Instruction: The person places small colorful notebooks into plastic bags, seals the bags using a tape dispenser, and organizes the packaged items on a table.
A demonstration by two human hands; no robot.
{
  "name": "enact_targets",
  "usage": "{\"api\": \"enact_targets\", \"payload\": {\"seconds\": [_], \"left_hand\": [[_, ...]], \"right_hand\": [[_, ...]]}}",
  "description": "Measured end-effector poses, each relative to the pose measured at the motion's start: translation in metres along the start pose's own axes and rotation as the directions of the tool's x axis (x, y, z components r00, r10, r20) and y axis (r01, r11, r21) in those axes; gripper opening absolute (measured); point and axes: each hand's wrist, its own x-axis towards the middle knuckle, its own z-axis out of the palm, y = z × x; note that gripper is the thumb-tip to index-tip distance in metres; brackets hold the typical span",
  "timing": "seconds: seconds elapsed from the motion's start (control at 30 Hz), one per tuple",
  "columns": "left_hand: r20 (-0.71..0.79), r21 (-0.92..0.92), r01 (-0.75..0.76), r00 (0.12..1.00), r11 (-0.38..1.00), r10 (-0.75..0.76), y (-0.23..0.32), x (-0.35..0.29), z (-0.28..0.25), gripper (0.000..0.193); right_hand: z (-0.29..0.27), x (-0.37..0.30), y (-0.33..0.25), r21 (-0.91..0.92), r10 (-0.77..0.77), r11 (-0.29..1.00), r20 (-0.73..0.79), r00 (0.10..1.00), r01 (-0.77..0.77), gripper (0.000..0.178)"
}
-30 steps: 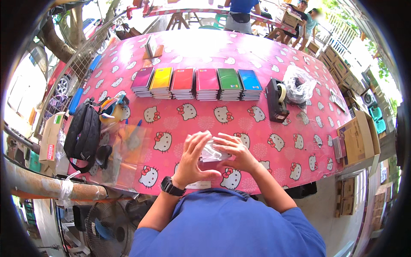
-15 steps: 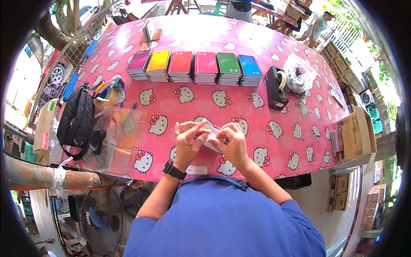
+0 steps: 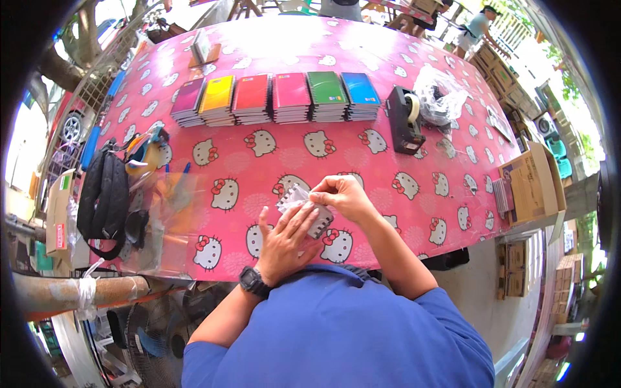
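A small wire-bound notebook bundle (image 3: 319, 227), partly in clear plastic, is tilted at the near middle of the table; how many notebooks it holds I cannot tell. Dark binding coils show at its right edge and upper left. My left hand (image 3: 284, 240) lies across it, fingers stretched over the plastic, thumb by the lower edge, steadying it. With thumb and forefinger, my right hand (image 3: 343, 197) pinches the clear plastic wrap (image 3: 296, 196) at the top edge. Beyond my hands, stacks of spiral notebooks stand in a row, from purple (image 3: 189, 97) to blue (image 3: 359, 90).
A black tape dispenser (image 3: 403, 123) and crumpled clear plastic bag (image 3: 440, 94) are at the right. An open cardboard box (image 3: 530, 184) stands at the right edge. On the left lie a black backpack (image 3: 102, 200) and flat clear plastic sheets (image 3: 171, 226). People move in the background.
My left hand has gone from pinching to lying across the notebook bundle. The bundle has turned, showing its coils. My right hand still pinches, now at the plastic's upper edge. The view has shifted slightly.
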Motion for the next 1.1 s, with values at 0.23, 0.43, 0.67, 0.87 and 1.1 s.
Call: {"api": "enact_targets", "payload": {"seconds": [0.23,0.43,0.67,0.87,1.1], "left_hand": [[0.073,-0.086,0.057,0.996,0.995,-0.051,0.002,0.002,-0.004,0.073],[0.097,-0.097,0.088,0.992,0.991,-0.079,0.000,0.002,-0.007,0.076],[0.096,-0.111,0.113,0.990,0.987,-0.102,0.002,0.000,-0.006,0.075],[0.085,-0.128,0.100,0.992,0.987,-0.089,0.006,0.002,-0.004,0.073],[0.098,-0.109,0.178,0.981,0.978,-0.168,0.002,0.000,-0.006,0.066]], "right_hand": [[-0.188,0.039,0.038,-0.360,-0.351,0.929,-0.775,0.526,0.089,0.021],[-0.259,0.066,0.064,-0.403,-0.145,0.698,-0.889,0.435,-0.592,0.044],[-0.241,0.033,0.069,-0.459,-0.414,0.888,-0.817,0.401,-0.021,0.019],[-0.222,0.013,0.119,0.502,0.377,0.859,-0.754,0.538,0.101,0.019],[-0.092,0.047,0.014,0.431,0.043,0.894,0.196,0.980,-0.125,0.011]]}}
